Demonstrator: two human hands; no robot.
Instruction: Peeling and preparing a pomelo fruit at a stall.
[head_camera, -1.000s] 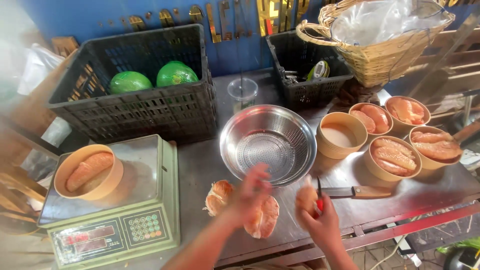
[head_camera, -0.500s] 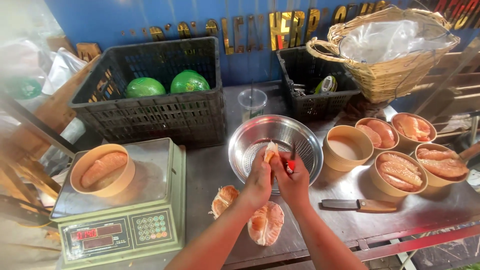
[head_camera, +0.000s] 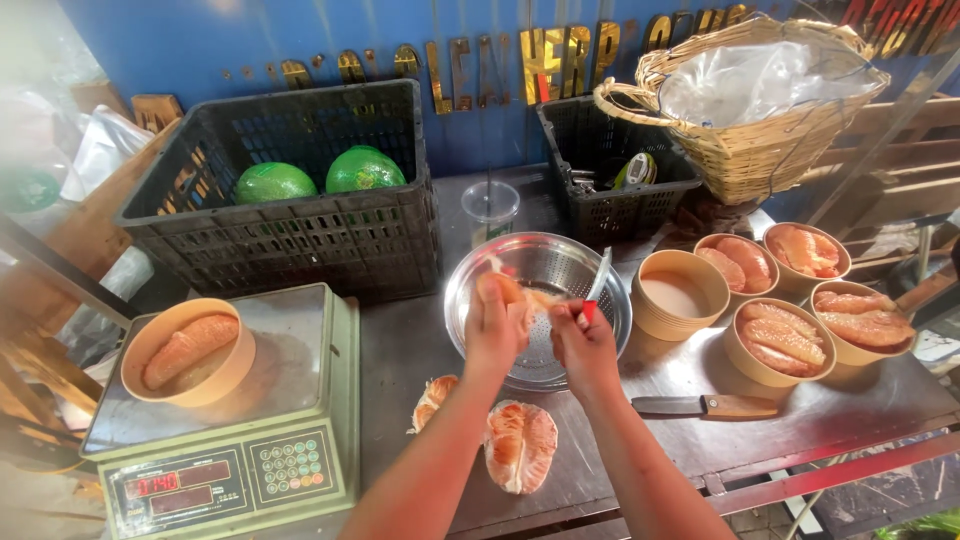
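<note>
A head-worn camera looks down at a metal counter. At the centre of the frame, the left hand (head_camera: 492, 325) closes around a pale orange pomelo segment (head_camera: 510, 291), holding it over a steel colander bowl (head_camera: 470, 285). Beside it, the right hand (head_camera: 585, 345) grips a small red-handled peeler (head_camera: 596, 285), its blade pointing up toward the segment.

Below the hands, at the lower centre, lie two opened pomelo pieces (head_camera: 520, 445) with the flesh still in its membrane — they look not yet worked.

At the right of the frame sit five tan paper bowls: four hold peeled segments (head_camera: 775, 335), and the one nearest the colander, the empty-looking bowl (head_camera: 680, 293), shows only a pale inside. A sixth bowl with one large segment (head_camera: 190, 348) rests on a green digital scale (head_camera: 300, 330) at the lower left.

A wooden-handled knife (head_camera: 705, 405) lies on the counter at the lower right, untouched.

Along the top, a black crate (head_camera: 300, 240) holds two whole green pomelos (head_camera: 320, 178); a smaller black crate (head_camera: 610, 205) and a woven basket (head_camera: 760, 150) stand at the upper right, with a clear plastic cup (head_camera: 492, 205) between the crates.

Judging by this, the peeling is well along — several bowls are filled, while the open pieces and whole fruit remain.
</note>
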